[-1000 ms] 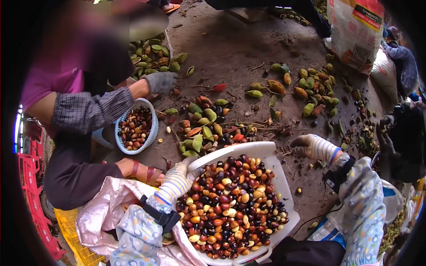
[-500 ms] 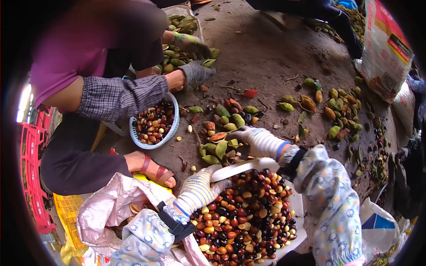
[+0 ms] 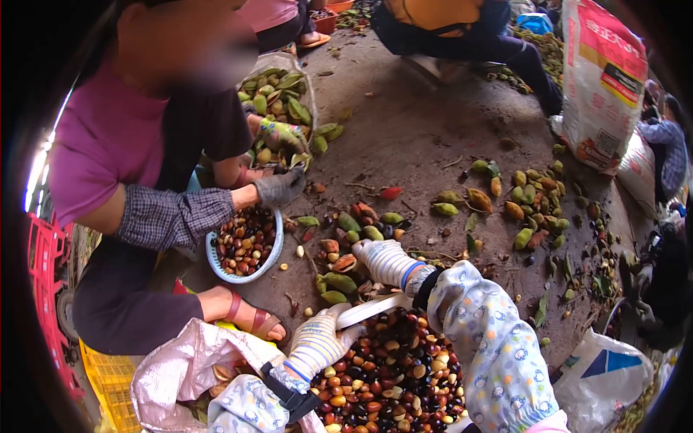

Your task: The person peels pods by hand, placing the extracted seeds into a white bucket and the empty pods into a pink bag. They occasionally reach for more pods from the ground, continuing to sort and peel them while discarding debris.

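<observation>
A white container (image 3: pixel 372 309) full of brown, dark and cream nuts stands at the bottom centre. My left hand (image 3: pixel 325 338), in a striped glove, lies by its left rim, fingers closed round the rim's corner. Beyond the far rim, my right hand (image 3: pixel 385 261), also gloved, reaches down to the small pile of green and reddish pods (image 3: pixel 338 283) on the ground. Its fingertips are at a reddish pod, and whether they grip it is hidden.
A co-worker's gloved hand (image 3: pixel 280 186) is over a blue basket (image 3: pixel 276 252) of nuts. A pink sack (image 3: pixel 170 361) lies bottom left, and a white printed sack (image 3: pixel 595 86) stands top right. More pods (image 3: pixel 534 202) lie at right.
My right hand has moved left over the pod pile. The view has shifted and shows more of the people beyond. The co-worker's hands have drawn back towards the blue basket.
</observation>
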{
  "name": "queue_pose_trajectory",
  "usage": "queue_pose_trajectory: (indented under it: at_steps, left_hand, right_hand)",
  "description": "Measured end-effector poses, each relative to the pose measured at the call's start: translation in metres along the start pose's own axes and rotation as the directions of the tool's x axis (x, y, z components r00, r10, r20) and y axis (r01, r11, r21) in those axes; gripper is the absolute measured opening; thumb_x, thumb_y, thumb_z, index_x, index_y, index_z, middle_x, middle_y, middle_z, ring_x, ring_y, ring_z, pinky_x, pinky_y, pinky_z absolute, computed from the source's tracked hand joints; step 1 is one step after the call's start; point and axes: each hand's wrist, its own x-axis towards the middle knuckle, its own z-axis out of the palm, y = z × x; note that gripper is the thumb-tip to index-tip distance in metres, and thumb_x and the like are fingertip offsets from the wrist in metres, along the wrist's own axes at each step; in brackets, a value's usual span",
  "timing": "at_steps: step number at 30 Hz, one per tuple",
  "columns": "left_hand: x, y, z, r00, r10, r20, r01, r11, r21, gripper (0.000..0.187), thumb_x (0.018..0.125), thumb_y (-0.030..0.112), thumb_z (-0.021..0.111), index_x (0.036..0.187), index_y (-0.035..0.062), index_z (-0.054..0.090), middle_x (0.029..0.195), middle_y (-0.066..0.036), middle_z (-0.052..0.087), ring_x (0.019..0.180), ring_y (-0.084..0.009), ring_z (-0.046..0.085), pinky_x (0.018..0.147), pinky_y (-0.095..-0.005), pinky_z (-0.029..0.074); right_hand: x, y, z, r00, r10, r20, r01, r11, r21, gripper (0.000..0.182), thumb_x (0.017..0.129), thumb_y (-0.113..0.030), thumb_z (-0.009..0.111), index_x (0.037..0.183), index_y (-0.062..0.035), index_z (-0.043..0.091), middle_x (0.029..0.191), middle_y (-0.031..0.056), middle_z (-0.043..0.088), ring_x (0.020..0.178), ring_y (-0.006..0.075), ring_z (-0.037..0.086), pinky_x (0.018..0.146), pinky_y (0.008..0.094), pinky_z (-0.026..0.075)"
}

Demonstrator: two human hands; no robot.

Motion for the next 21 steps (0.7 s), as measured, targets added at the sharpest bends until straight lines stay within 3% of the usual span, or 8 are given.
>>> queue_pose_trajectory:
  at_steps: [3, 5, 7, 11, 14, 16, 18, 21]
  left_hand:
    - [0.0, -0.01, 0.01, 0.994, 0.063, -0.094, -0.064, 0.998, -0.006, 0.045, 0.078, 0.037, 0.065, 0.115, 0.0119, 0.056, 0.099, -0.017, 0.063, 0.089, -0.0356, 0.062, 0.078, -0.0422, 0.049]
    - [0.006, -0.023, 0.021, 0.993, 0.071, -0.095, -0.078, 0.994, -0.075, 0.041, 0.079, 0.034, 0.063, 0.113, 0.0126, 0.057, 0.096, -0.017, 0.064, 0.086, -0.0355, 0.063, 0.077, -0.0423, 0.049]
    - [0.011, -0.033, 0.029, 0.991, 0.063, -0.117, -0.079, 0.987, -0.138, 0.038, 0.078, 0.029, 0.064, 0.112, 0.0109, 0.058, 0.095, -0.018, 0.065, 0.086, -0.0355, 0.063, 0.076, -0.0416, 0.049]
    - [0.01, -0.026, 0.027, 0.973, 0.145, -0.18, -0.162, 0.983, -0.085, 0.034, 0.08, 0.018, 0.066, 0.111, 0.0042, 0.058, 0.094, -0.02, 0.064, 0.086, -0.0338, 0.064, 0.077, -0.0386, 0.049]
    - [0.008, -0.018, 0.025, 0.988, 0.074, -0.133, -0.101, 0.973, -0.21, 0.033, 0.081, 0.016, 0.065, 0.11, 0.0022, 0.058, 0.091, -0.018, 0.065, 0.084, -0.0283, 0.064, 0.076, -0.035, 0.049]
    - [0.009, -0.016, 0.026, 0.993, 0.041, -0.109, -0.065, 0.972, -0.226, 0.032, 0.082, 0.012, 0.065, 0.11, 0.0001, 0.057, 0.09, -0.016, 0.065, 0.083, -0.0233, 0.064, 0.075, -0.0322, 0.049]
    - [0.013, -0.03, 0.032, 0.994, 0.027, -0.101, -0.058, 0.947, -0.315, 0.032, 0.082, 0.012, 0.065, 0.11, -0.0004, 0.057, 0.09, -0.016, 0.065, 0.084, -0.0234, 0.064, 0.076, -0.032, 0.049]
    - [0.012, -0.028, 0.031, 0.993, 0.045, -0.106, -0.069, 0.969, -0.236, 0.031, 0.083, 0.01, 0.063, 0.111, -0.0022, 0.056, 0.092, -0.017, 0.064, 0.084, -0.022, 0.063, 0.078, -0.0314, 0.049]
  right_hand:
    - [-0.026, 0.002, -0.032, 0.965, 0.101, -0.241, -0.036, 0.965, 0.26, 0.033, 0.074, -0.02, 0.068, 0.102, -0.005, 0.057, 0.092, 0.0189, 0.062, 0.089, 0.0358, 0.061, 0.073, 0.0423, 0.05]
    - [-0.058, -0.013, -0.055, 0.92, 0.115, -0.374, 0.121, 0.826, 0.551, 0.031, 0.07, -0.017, 0.074, 0.094, -0.005, 0.059, 0.086, 0.0172, 0.064, 0.083, 0.033, 0.063, 0.07, 0.0396, 0.05]
    - [-0.092, -0.03, -0.07, 0.918, 0.001, -0.396, 0.246, 0.781, 0.574, 0.025, 0.07, -0.016, 0.075, 0.086, -0.0061, 0.059, 0.078, 0.014, 0.062, 0.075, 0.0295, 0.063, 0.063, 0.0375, 0.048]
    - [-0.149, -0.051, -0.06, 0.976, -0.217, -0.032, 0.127, 0.439, 0.889, 0.014, 0.075, -0.012, 0.069, 0.085, -0.0068, 0.061, 0.069, 0.0066, 0.06, 0.07, 0.0185, 0.06, 0.061, 0.0348, 0.047]
    - [-0.172, -0.025, -0.042, 0.943, -0.298, 0.146, -0.01, 0.415, 0.91, 0.021, 0.077, -0.012, 0.068, 0.097, -0.0072, 0.064, 0.078, 0.0075, 0.063, 0.076, 0.0174, 0.061, 0.072, 0.0303, 0.047]
    - [-0.172, 0.023, -0.039, 0.994, 0.102, -0.045, -0.046, 0.746, 0.664, 0.027, 0.075, -0.014, 0.071, 0.099, -0.0045, 0.062, 0.087, 0.0109, 0.065, 0.081, 0.0199, 0.063, 0.073, 0.033, 0.05]
    - [-0.178, 0.11, -0.017, 0.816, 0.45, -0.364, -0.218, 0.821, 0.527, 0.033, 0.079, -0.017, 0.068, 0.107, -0.0031, 0.059, 0.088, 0.0161, 0.064, 0.084, 0.0285, 0.062, 0.073, 0.0363, 0.051]
    - [-0.209, 0.189, -0.041, 0.498, 0.796, -0.344, -0.712, 0.601, 0.362, 0.069, 0.071, -0.029, 0.077, 0.128, -0.008, 0.045, 0.123, 0.0227, 0.049, 0.111, 0.0359, 0.05, 0.095, 0.041, 0.042]
